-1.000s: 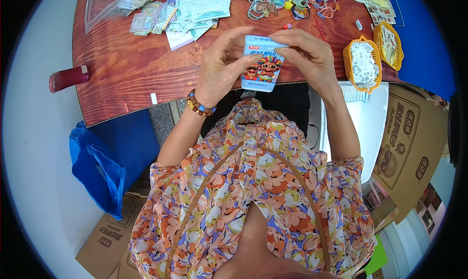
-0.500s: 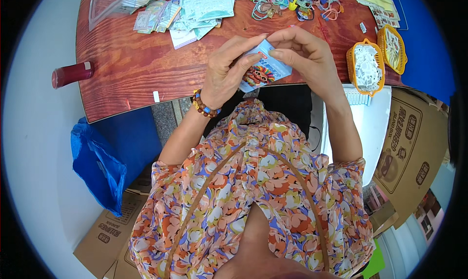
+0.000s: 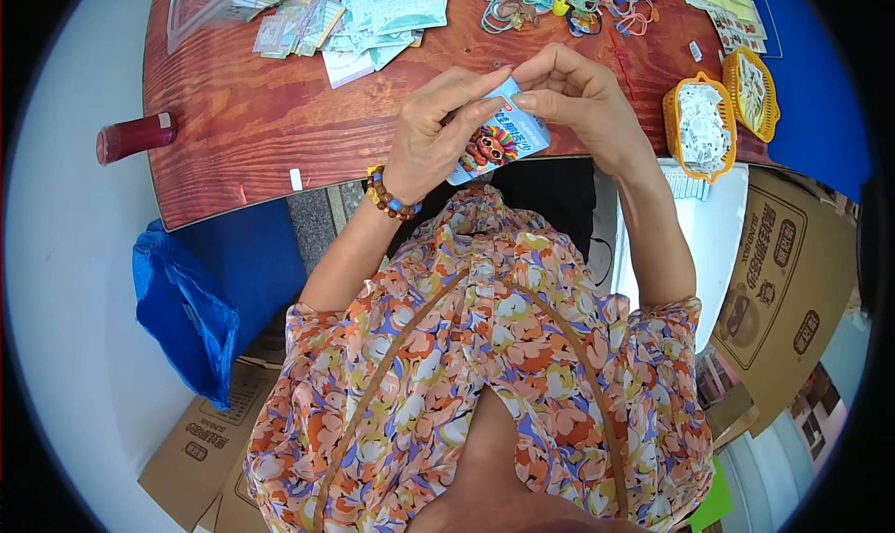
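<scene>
Between my hands, at the table's near edge, is a light blue packet [image 3: 511, 140] printed with a colourful cartoon figure. My left hand [image 3: 436, 128] pinches its upper left part between thumb and fingers; a beaded bracelet [image 3: 392, 198] circles that wrist. At the packet's top right, my right hand [image 3: 583, 104] pinches the edge, thumb in front and fingers curled behind. The fingertips of both hands almost meet at the top edge. Whether the top is sealed or torn I cannot make out.
On the reddish wooden table [image 3: 242, 123] lie piled flat packets [image 3: 392, 16], tangled cords with small charms [image 3: 522, 6] and a dark red cylinder [image 3: 137, 138]. Two yellow baskets [image 3: 673, 128] hold small white pieces. A blue bag [image 3: 186, 319] hangs at left; cardboard boxes [image 3: 769, 272] stand at right.
The packet has tilted and shifted slightly down and left, showing more of its front. My right hand has moved slightly with it; both hands keep their pinch.
</scene>
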Motion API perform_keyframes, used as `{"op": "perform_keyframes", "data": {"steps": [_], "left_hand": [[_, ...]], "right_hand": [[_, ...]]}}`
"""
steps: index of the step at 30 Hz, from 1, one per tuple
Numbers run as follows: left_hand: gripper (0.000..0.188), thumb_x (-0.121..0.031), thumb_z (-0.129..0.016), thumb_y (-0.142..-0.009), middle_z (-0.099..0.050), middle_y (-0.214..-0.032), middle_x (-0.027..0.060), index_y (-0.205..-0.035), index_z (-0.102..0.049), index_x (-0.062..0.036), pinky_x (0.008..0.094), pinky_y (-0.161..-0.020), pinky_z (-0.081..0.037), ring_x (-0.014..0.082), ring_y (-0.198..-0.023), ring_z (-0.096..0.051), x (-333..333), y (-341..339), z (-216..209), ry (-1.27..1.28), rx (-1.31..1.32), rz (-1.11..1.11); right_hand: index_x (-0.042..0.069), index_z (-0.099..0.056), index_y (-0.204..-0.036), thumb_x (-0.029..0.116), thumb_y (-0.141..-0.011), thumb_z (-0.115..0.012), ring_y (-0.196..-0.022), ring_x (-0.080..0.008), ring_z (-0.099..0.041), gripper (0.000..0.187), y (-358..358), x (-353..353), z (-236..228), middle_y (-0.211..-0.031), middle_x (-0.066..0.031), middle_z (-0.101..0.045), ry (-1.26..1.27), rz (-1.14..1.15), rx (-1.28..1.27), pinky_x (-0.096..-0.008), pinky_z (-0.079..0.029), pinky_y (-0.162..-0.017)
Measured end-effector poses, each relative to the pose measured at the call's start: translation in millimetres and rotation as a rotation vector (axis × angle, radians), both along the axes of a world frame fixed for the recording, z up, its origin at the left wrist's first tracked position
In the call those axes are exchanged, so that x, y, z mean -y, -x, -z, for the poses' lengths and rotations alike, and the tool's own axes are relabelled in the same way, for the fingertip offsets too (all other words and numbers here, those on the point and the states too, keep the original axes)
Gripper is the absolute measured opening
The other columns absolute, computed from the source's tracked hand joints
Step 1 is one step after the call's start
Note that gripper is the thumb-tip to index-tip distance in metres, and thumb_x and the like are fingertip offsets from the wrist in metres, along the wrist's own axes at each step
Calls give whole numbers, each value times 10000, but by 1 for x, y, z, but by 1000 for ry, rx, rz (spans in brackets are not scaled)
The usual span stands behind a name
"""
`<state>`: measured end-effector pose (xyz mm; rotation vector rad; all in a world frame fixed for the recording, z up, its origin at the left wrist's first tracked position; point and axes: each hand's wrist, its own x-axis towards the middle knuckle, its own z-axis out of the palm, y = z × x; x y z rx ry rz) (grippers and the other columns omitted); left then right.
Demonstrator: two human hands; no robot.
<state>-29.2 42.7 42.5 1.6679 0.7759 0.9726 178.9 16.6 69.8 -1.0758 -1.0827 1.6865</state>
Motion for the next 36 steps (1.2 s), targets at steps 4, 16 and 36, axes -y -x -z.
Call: {"op": "perform_keyframes", "data": {"steps": [4,16,36], "left_hand": [[268,-70,-648,-916,-663,-914,69,-1175,-676,-4,240,-710,-480,105,-808,-610,-5,-1,7,104,-41,80],[323,-126,-642,-942,-670,-983,28,-1255,-646,-50,229,-754,-489,83,-867,-608,-8,-4,12,287,29,-33],[1015,-274,-844,-711,-457,-1368,245,-1487,-265,32,439,-1045,-402,397,-1269,-465,13,-29,17,-124,-243,-212]], "right_hand": [[69,-614,-983,106,-880,-711,-892,-64,-624,146,-7,-6,11,-931,12,-656,43,-45,-8,-240,-477,-828],[16,-642,-1238,94,-945,-640,-878,-64,-608,303,18,20,21,-1028,-26,-683,-280,167,455,-208,-482,-779],[-14,-526,-1292,140,-1003,-459,-900,-216,-686,335,51,24,79,-1116,-117,-667,435,287,-618,-371,-590,-745]]}}
